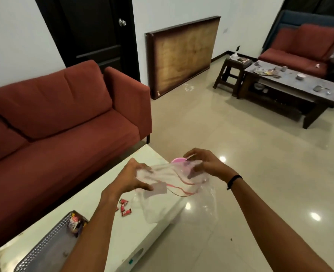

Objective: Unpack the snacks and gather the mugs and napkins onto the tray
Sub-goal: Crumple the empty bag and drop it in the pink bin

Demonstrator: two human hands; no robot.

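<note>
I hold a clear zip-top plastic bag (180, 201) with a red seal line above the white table's (95, 195) far corner. My left hand (134, 176) pinches its left top edge, my right hand (205, 163) pinches the right top edge, and the mouth is spread between them. A pink round object (179, 160) shows behind the bag, partly hidden. Small red snack packets (125, 208) lie loose on the table under the bag. A grey perforated tray (44, 250) sits at the near left with a wrapped snack (75, 224) on it.
A red sofa (64, 124) runs along the table's left side. Tiled floor (240, 154) opens to the right. A dark coffee table (291, 89) with clutter, a stool (231, 73) and another red sofa stand far right. A framed board (183, 54) leans on the wall.
</note>
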